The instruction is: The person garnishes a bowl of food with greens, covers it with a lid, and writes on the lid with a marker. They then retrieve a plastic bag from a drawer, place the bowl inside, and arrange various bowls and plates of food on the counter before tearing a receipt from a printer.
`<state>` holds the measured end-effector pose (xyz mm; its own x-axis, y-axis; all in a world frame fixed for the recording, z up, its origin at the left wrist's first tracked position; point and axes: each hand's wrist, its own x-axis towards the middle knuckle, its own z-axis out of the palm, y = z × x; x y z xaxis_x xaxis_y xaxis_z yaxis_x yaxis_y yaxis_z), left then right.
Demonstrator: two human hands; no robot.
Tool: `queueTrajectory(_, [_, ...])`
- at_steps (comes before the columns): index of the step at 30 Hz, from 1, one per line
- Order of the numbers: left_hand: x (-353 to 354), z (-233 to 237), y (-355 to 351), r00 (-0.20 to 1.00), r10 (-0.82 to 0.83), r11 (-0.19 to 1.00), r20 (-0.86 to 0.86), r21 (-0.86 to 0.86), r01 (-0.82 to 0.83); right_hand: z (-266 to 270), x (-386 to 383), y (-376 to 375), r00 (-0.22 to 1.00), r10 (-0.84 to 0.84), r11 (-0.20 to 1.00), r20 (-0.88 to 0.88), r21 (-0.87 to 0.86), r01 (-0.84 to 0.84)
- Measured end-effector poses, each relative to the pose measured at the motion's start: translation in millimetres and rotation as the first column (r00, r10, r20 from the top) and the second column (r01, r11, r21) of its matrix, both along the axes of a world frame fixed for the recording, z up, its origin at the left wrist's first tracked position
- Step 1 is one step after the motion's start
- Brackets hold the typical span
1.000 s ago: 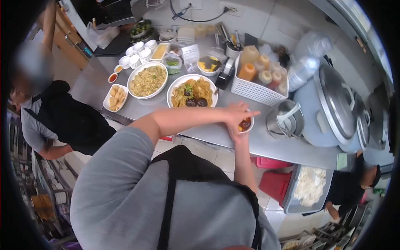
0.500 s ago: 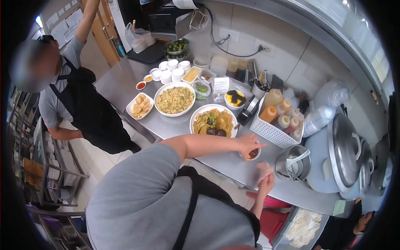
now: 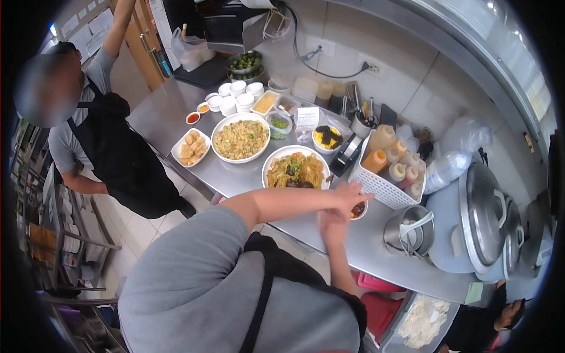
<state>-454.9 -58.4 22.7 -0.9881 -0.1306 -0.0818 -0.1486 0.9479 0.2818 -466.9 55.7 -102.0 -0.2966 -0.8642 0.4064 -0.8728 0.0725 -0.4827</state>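
Observation:
My left hand [image 3: 347, 199] reaches across the steel counter with its fingers stretched apart, over a small white bowl with dark reddish contents [image 3: 358, 209] that it partly covers. Just below it, my right hand [image 3: 333, 226] is smeared by motion; its fingers are hard to read, and the two hands overlap in view. Left of the hands is a plate of noodles [image 3: 309, 167] with dark pieces at its near side, partly behind my left forearm. Beyond are fried rice [image 3: 240, 140] in a white bowl and a bowl of yellow food with black strips [image 3: 327, 139].
A white basket [image 3: 382, 187] of sauce bottles and a black tape dispenser [image 3: 347, 154] stand behind my hands. To the right are a metal pot with ladles [image 3: 408, 230] and large lidded containers [image 3: 485, 215]. A co-worker in a black apron [image 3: 120, 159] stands at left.
My right hand has moved left and up, from beside the small bowl to just below my left hand. My left hand has shifted slightly left. The view has tilted a little.

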Motion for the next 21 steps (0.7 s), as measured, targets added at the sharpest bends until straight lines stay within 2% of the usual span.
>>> queueTrajectory(2, [-0.3, 3.7, 0.9, 1.0, -0.011, 1.0, 0.022, 0.012, 0.011, 34.5, 39.6, -0.5, 0.977, 0.074, 0.983, -0.198, -0.151, -0.105])
queueTrajectory(3, [0.0, 6.0, 2.7, 0.999, -0.024, 1.0, 0.044, 0.007, 0.024, 34.6, 45.1, 7.1, 0.982, 0.057, 0.989, -0.181, -0.128, -0.081])
queueTrajectory(5, [-0.6, 5.3, 3.2, 0.997, -0.051, 0.998, 0.053, -0.033, 0.053, 28.7, 56.4, 31.1, 0.95, 0.306, 0.938, -0.068, -0.148, -0.313])
queueTrajectory(6, [2.0, 11.6, 4.2, 0.997, -0.064, 0.997, 0.053, -0.032, 0.066, 31.5, 59.9, 44.9, 0.944, 0.329, 0.931, -0.016, -0.161, -0.328])
queueTrajectory(7, [4.5, 19.0, 4.0, 0.996, -0.077, 0.996, 0.05, -0.031, 0.079, 15.5, 56.4, 60.2, 0.928, 0.347, 0.937, 0.135, -0.093, -0.336])
queueTrajectory(9, [3.9, 19.6, 2.6, 0.995, -0.096, 0.995, 0.035, -0.024, 0.097, 40.9, 51.4, 85.3, 0.882, 0.106, 0.991, 0.46, 0.024, -0.132])
queueTrajectory(10, [5.3, 20.0, 1.9, 0.992, -0.127, 0.992, 0.001, -0.004, 0.127, 32.8, 40.9, 89.1, 0.786, -0.066, 0.997, 0.615, 0.004, 0.081])
queueTrajectory(11, [6.7, 21.9, 1.7, 0.988, -0.151, 0.988, -0.033, 0.012, 0.151, 23.0, 26.3, 89.4, 0.634, -0.203, 0.957, 0.746, 0.016, 0.288])
queueTrajectory(13, [7.1, 28.5, 8.9, 0.984, -0.177, 0.984, -0.007, 0.008, 0.177, 11.5, -13.4, 80.8, 0.245, -0.056, 0.93, 0.968, -0.039, 0.367])
queueTrajectory(14, [7.3, 27.3, 10.6, 0.977, -0.201, 0.979, -0.07, 0.009, 0.202, 24.3, -20.0, 67.3, -0.058, 0.164, 0.903, 0.985, -0.127, 0.41])
queueTrajectory(15, [9.6, 27.3, 13.1, 0.966, -0.228, 0.973, -0.125, 0.009, 0.231, 46.3, -24.1, 56.3, -0.338, 0.389, 0.852, 0.857, -0.195, 0.486])
queueTrajectory(17, [12.6, 32.3, 23.2, 0.961, -0.268, 0.961, -0.074, 0.058, 0.272, 72.5, -24.6, 44.9, -0.48, 0.475, 0.852, 0.738, -0.249, 0.46])
queueTrajectory(18, [11.1, 28.9, 27.7, 0.963, -0.25, 0.963, -0.097, 0.079, 0.258, 57.0, -27.7, 36.5, -0.485, 0.489, 0.838, 0.725, -0.236, 0.492])
queueTrajectory(19, [9.5, 26.5, 34.2, 0.966, -0.227, 0.965, -0.125, 0.103, 0.24, 34.7, -31.1, 28.9, -0.532, 0.549, 0.821, 0.645, -0.295, 0.49])
queueTrajectory(20, [9.8, 31.9, 40.4, 0.977, -0.202, 0.975, -0.064, 0.08, 0.207, 20.6, -33.9, 25.8, -0.571, 0.6, 0.797, 0.56, -0.358, 0.487])
queueTrajectory(21, [10.9, 30.0, 43.4, 0.975, -0.218, 0.971, -0.053, 0.086, 0.222, 17.2, -35.2, 28.2, -0.568, 0.608, 0.79, 0.555, -0.349, 0.504])
